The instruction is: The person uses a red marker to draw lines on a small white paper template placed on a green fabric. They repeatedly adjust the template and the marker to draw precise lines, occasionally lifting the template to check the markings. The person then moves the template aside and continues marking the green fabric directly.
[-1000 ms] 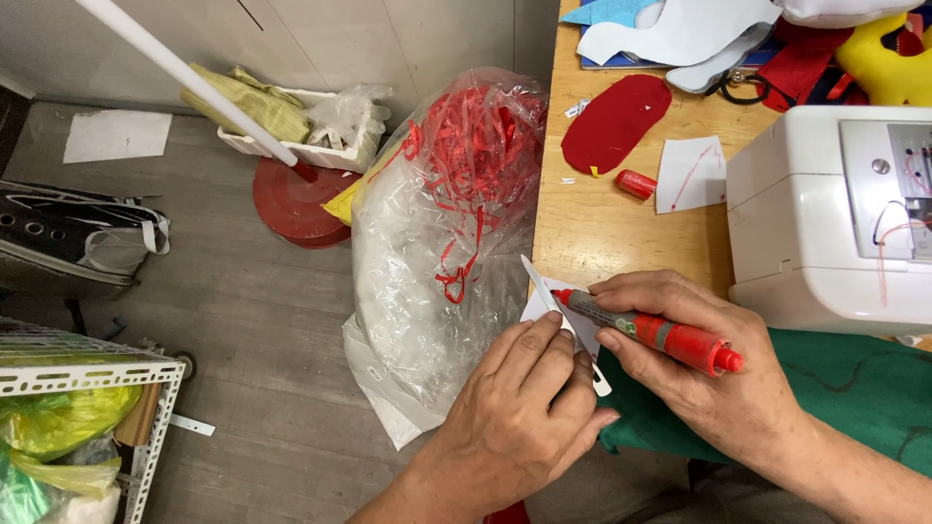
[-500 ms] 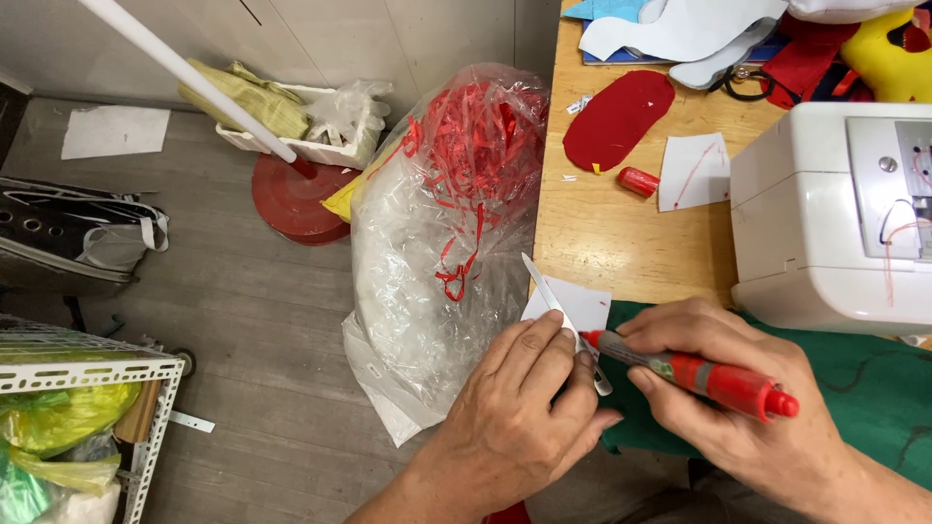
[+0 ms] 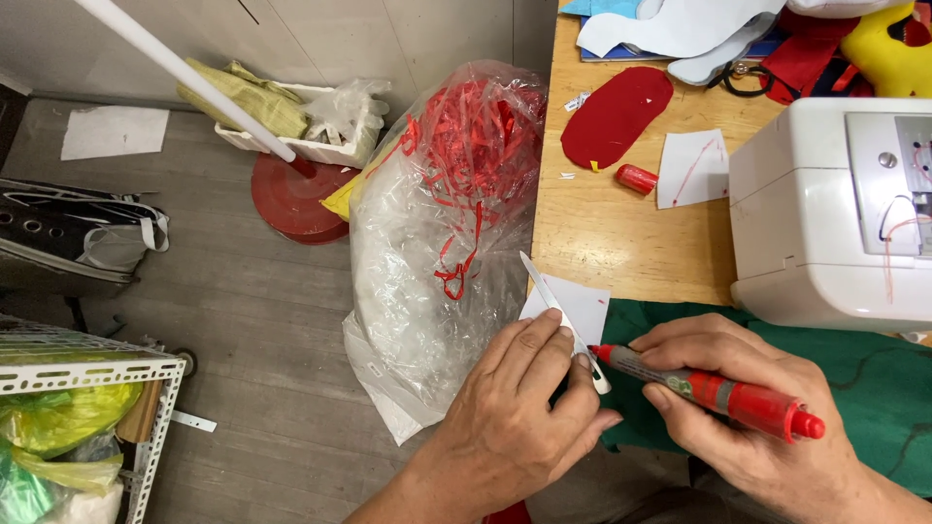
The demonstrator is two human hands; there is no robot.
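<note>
Pressing down with flat fingers, the left hand (image 3: 519,408) pins a small white paper piece (image 3: 581,306) and a narrow white strip (image 3: 558,311) at the front edge of the wooden surface (image 3: 621,243), where the wood meets a green cloth (image 3: 874,378). The strip runs slantwise from under the fingers up toward the surface's left edge. The right hand (image 3: 748,417) is closed around a red marker (image 3: 709,390), gripping its barrel between thumb and fingers; the marker's tip sits just beside the left fingertips, close to the lower end of the strip, and its cap end points right.

Farther back on the surface lie a red oval fabric piece (image 3: 616,116), a red marker cap (image 3: 636,179) just in front of it, and a white paper with a red line (image 3: 691,170). A white sewing machine (image 3: 835,213) stands at the right side.

Against the surface's left edge leans a clear plastic bag (image 3: 437,243) holding red fabric trimmings (image 3: 471,136). On the floor (image 3: 243,320) behind it sit a white basket (image 3: 291,136) and a red round base (image 3: 291,199).
</note>
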